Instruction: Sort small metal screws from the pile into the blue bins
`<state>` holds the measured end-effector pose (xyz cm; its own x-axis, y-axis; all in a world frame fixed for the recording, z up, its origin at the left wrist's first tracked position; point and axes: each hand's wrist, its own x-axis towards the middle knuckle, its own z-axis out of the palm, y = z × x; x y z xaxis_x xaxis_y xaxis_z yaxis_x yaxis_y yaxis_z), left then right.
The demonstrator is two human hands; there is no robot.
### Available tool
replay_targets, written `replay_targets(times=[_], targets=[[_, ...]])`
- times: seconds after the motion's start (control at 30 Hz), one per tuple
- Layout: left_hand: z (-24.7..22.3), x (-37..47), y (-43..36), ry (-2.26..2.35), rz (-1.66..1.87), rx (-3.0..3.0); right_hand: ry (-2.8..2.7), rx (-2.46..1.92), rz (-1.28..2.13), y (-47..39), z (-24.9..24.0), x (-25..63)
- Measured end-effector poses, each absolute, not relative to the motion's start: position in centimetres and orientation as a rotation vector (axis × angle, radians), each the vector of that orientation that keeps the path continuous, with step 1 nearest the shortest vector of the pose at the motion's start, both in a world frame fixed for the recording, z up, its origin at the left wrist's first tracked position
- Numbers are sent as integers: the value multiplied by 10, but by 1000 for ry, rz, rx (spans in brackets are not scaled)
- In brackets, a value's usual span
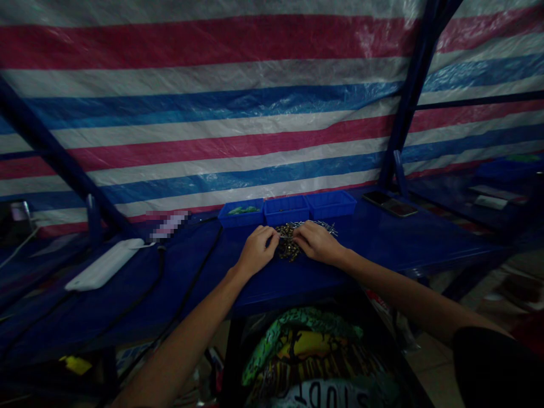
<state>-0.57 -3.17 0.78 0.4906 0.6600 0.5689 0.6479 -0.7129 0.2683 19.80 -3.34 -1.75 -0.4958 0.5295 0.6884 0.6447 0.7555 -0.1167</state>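
1. A heap of small brass-coloured parts [290,250] is spread on the blue table [382,241], between and partly behind the hands.
2. By the left hand [258,248] and right hand [318,242], fingers are curled in toward the thumbs at the heap; whether a piece is gripped in either is too small to be made out.
3. Thin silvery pins [329,228] are partly covered by the right hand.
4. Behind, the way is bounded by three blue bins [287,217]; green pieces [243,210] are held in the leftmost.
5. The table's left side is crossed by black cables [196,276], near a white power strip [104,266].
6. Dark flat devices [402,208] are laid at right.
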Motion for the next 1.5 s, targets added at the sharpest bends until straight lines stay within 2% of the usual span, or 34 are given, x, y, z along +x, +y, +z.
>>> replay_targets(times=[0.37,0.6,0.77,0.93,1.03,1.5], targets=[[7,-5,-33,1181,977,2607,-2247,-1005,-309,-33,-17,197],[2,-6,-31,1216,911,2562,-1818,-1487,-350,17,-12,248],[0,-6,-29,1217,850,2592,-1688,-1678,-380,40,-17,284],[2,-5,-30,1123,731,2724,-1732,-1550,-429,25,-20,263],[1,-5,-30,1130,682,2771,-1952,-1412,-371,8,-20,241],[-8,-10,-19,1287,720,2749,-2361,-1036,-279,-30,-9,208]])
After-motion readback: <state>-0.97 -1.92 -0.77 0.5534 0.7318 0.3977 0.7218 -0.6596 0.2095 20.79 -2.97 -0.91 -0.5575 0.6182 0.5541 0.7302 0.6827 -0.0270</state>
